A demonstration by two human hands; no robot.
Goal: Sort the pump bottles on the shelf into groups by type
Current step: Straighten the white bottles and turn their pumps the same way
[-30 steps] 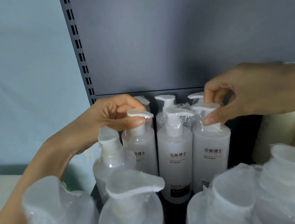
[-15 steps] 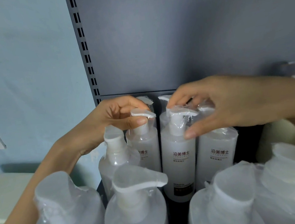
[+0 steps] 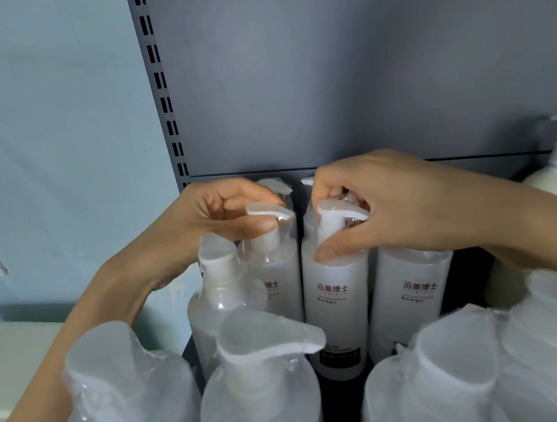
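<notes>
Your left hand [image 3: 211, 223] pinches the pump neck of the left frosted bottle [image 3: 273, 278], its label half hidden. Your right hand [image 3: 405, 210] curls round the pump of the middle bottle [image 3: 337, 303], labelled 沿美博士, like the right bottle [image 3: 413, 300] touching it. All three stand far back by the grey back panel [image 3: 359, 69], behind larger film-wrapped pump bottles [image 3: 260, 401]

Three tall bottles [image 3: 336, 293] side by side mid-shelf; further pumps [image 3: 277, 188] behind them. Lone bottle [image 3: 218, 303] just before leftmost tall one. Four front-row bottles [image 3: 263, 394] nearest camera. Left hand [image 3: 198, 231] on leftmost tall pump, right hand [image 3: 405, 210] on middle one.
</notes>
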